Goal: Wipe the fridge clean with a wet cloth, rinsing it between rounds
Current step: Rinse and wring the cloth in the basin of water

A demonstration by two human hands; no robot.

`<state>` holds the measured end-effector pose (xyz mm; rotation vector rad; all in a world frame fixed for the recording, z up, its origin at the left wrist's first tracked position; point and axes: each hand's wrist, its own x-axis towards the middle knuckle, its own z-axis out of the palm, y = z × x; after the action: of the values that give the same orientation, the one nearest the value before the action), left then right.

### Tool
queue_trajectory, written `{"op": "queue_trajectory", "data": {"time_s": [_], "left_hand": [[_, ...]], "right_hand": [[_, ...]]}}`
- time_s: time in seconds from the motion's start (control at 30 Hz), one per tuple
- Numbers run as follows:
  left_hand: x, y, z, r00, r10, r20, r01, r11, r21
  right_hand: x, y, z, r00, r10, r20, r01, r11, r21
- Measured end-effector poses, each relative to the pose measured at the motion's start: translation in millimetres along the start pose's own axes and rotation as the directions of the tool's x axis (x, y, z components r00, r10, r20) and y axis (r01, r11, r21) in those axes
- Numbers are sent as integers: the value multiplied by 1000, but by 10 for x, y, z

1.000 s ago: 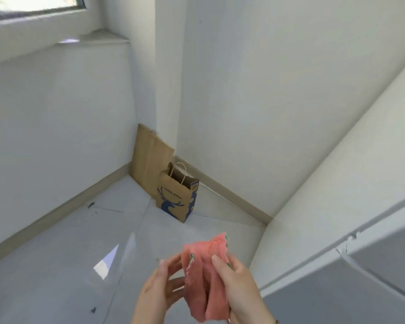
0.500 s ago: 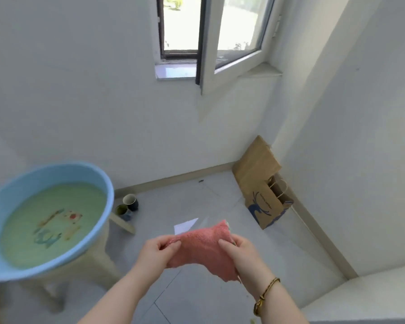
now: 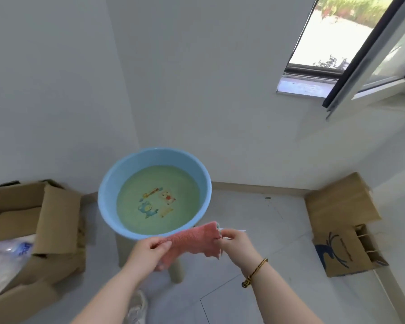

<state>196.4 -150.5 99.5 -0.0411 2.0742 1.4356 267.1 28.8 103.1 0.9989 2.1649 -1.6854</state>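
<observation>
The basin (image 3: 154, 153) rests on a pale stool (image 3: 177, 270) of which only one leg shows; the rest is behind the basin and the hands. The box (image 3: 56, 218) is cut off by the left edge, and the clear plastic (image 3: 5, 258) in it is too blurred to read. The paper bag (image 3: 344, 250) leans by the right wall.

Half a second ago the basin sat at the left edge, partly out of view. Now it is in the middle, straight beyond the hands. The cloth (image 3: 192, 238) was bunched between hands held close; now the hands are farther apart and it is drawn out between them.

The left hand (image 3: 147, 253) pinches the cloth's left end, thumb on top, with that end's lower part hidden behind its fingers (image 3: 164, 246). The right hand (image 3: 237, 242) pinches the upper right corner with curled fingers (image 3: 225, 237). A ragged flap hangs below, between the hands. The cloth is in the air and overlaps the basin's near rim; whether it touches cannot be told.
</observation>
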Motion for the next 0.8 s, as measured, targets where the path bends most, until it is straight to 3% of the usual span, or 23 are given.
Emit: {"op": "queue_trajectory", "data": {"time_s": [0.23,0.37,0.53,0.63,0.8], "left_hand": [[1232,320,-621,999,32,40,-31,999,-24],[1907,394,-788,995,8,101,-13,999,50],[2595,326,-876,992,78,95,-88,990,109],[2908,59,-868,985,111,128,-139,962,235],[3115,-568,-780,994,8,107,-64,844,532]], "right_hand": [[1008,-650,409,996,-11,-88,12,1000,14],[1610,-770,598,984,8,-181,-7,1000,2],[2210,-824,780,963,-96,-253,80,994,-76],[2516,-608,870,982,-118,-147,87,975,-202],[2773,-172,1121,998,-68,-1,61,902,-428]]}}
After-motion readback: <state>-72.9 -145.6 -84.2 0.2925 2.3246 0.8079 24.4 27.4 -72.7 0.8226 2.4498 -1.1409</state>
